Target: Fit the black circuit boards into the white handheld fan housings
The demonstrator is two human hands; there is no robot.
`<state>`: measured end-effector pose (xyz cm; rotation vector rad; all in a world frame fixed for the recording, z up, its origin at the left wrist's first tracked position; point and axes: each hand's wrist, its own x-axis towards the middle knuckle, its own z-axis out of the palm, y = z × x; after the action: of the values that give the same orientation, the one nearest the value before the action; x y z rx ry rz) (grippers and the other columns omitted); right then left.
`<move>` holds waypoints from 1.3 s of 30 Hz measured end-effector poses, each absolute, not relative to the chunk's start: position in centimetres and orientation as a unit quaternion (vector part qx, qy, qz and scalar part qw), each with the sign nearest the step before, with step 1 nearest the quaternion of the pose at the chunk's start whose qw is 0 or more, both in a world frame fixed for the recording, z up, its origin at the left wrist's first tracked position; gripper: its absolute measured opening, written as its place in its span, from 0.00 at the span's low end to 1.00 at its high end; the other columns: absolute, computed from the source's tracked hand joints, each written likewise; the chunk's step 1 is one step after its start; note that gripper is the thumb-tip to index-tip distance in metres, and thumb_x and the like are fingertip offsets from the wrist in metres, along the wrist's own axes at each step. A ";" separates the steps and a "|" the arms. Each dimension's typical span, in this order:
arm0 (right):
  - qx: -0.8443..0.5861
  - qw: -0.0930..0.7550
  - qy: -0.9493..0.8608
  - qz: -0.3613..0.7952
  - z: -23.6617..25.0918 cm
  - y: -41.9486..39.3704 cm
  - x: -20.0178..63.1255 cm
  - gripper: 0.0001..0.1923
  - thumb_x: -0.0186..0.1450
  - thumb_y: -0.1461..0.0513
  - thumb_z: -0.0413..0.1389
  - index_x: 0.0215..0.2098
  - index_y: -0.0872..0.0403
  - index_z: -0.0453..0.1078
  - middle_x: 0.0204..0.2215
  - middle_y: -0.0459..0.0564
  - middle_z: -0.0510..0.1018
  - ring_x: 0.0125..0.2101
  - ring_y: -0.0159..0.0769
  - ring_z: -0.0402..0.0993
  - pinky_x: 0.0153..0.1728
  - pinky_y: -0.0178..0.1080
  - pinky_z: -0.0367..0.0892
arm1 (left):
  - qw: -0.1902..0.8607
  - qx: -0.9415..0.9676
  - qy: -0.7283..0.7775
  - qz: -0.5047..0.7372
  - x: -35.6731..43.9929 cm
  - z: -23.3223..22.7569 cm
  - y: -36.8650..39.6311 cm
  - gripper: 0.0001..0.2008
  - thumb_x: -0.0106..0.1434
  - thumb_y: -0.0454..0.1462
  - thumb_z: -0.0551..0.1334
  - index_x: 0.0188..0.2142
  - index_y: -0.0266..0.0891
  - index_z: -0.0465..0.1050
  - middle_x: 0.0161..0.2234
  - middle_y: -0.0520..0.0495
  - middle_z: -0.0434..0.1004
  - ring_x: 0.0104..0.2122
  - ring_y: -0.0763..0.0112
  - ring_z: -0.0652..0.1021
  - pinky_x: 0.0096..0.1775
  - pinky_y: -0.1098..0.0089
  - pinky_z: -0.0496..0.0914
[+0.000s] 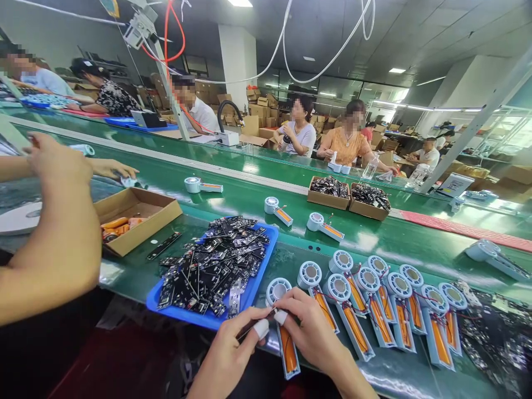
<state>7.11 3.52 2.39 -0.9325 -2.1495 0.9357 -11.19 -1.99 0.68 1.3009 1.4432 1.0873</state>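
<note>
Fan half-shell [286,346]: head view; lay at the near edge of the green bench [415,244], round white head [277,289] away from the person, orange battery cell [288,349] showing in the open handle.
Left hand [233,349]: closed in a pinch on a thin dark strip, apparently a small circuit board [249,330], white cot on the fingertip [261,328].
Right hand [311,327]: fingers curled, cotted tip [281,317] pressing at the shell's neck; whether it gripped anything could not be told.
Handling, judged: light, stiff plastic; thin red wires and bare board looked fragile. Best taken by the handle's side walls, clear of wires and cell.
Adjacent stock: row of like shells [399,310] just right of the one in hand, touching one another.
Blue tray [245,296]: heaped with dark boards, just left of the hands.
Cardboard box [139,219]: beyond the tray, holding orange cells.
Co-worker's arm [54,238]: at far left, apart from the wearer's hands.
</note>
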 end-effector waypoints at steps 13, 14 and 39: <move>-0.343 0.328 -0.806 0.353 2.4 3.4 7.0 0.12 0.68 0.71 0.56 0.40 0.54 0.80 0.37 0.52 0.78 0.38 0.39 0.74 0.40 0.37 0.67 | 0.407 0.565 0.582 0.421 -12.1 0.2 -2.0 0.16 0.61 0.45 0.62 0.42 0.44 0.85 0.38 0.44 0.86 0.34 0.61 0.83 0.38 0.67 0.79; -0.345 0.329 -0.803 0.358 2.4 3.3 7.0 0.12 0.68 0.71 0.55 0.40 0.54 0.80 0.36 0.52 0.78 0.38 0.39 0.74 0.40 0.37 0.67 | 0.401 0.564 0.582 0.427 -12.1 0.0 -2.0 0.15 0.61 0.45 0.62 0.42 0.44 0.85 0.41 0.44 0.86 0.38 0.58 0.84 0.43 0.65 0.79; -0.305 0.312 -0.818 0.373 2.6 4.2 7.4 0.07 0.70 0.64 0.56 0.35 0.54 0.77 0.31 0.47 0.76 0.33 0.35 0.71 0.34 0.35 0.64 | 0.554 0.463 0.520 0.456 -11.6 1.1 -1.3 0.13 0.54 0.43 0.68 0.36 0.38 0.81 0.24 0.51 0.78 0.24 0.70 0.74 0.25 0.74 0.68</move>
<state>7.44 4.18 2.56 -0.8057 -2.1589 0.9853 -11.57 -1.31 1.05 1.0939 1.2297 1.0787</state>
